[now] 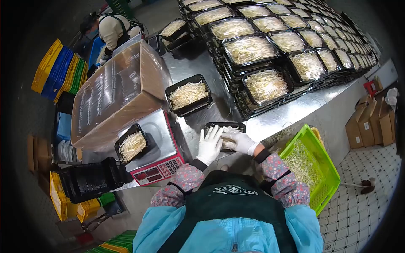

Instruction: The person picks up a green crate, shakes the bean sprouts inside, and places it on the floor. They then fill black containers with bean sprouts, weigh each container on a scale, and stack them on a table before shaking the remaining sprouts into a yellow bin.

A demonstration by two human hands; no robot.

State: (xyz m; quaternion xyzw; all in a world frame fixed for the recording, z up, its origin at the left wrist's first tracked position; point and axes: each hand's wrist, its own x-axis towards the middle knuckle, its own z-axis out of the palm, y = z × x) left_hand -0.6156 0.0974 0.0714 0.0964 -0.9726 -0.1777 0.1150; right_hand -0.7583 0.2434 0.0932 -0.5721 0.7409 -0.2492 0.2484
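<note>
Both hands wear white gloves and rest at a black tray (226, 125) of bean sprouts by the table's near edge. My left hand (210, 144) lies flat at the tray's left side, fingers stretched forward. Over the sprouts is my right hand (239, 141), its fingers bent and close together; whether they grip anything is hidden. Beyond them stands a filled tray (188, 95) on the metal table (211, 69). Another filled tray (132, 146) sits tilted on the scale (155, 158).
Stacked filled trays (270, 46) cover the back right. A lined box (122, 88) stands left, near nested empty trays (90, 179). At right is a green crate (312, 168) with sprouts. Another person (114, 31) bends at the back left.
</note>
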